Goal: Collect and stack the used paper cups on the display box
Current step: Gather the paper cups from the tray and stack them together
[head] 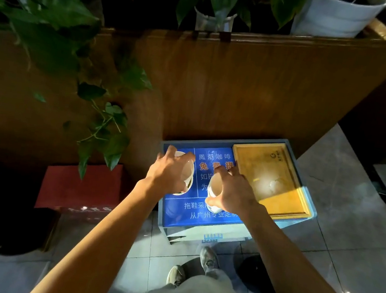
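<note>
A low display box [204, 218] with a blue printed top stands on the floor against a wooden partition. Two white paper cups are on its top. My left hand [167, 171] grips the left cup [187, 173] from above and from its left side. My right hand [235, 189] holds the right cup [214, 190] by its rim, thumb on the near side. Both cups show brownish insides. The two cups are apart, with a strip of blue between them.
A yellow wooden tray [283, 203] lies on the right half of the box. A red box [79, 187] sits to the left, under trailing green plants [105, 124]. The wooden partition [245, 86] rises behind. Grey tiled floor [353, 233] spreads right, and my shoes [208, 260] are near the box.
</note>
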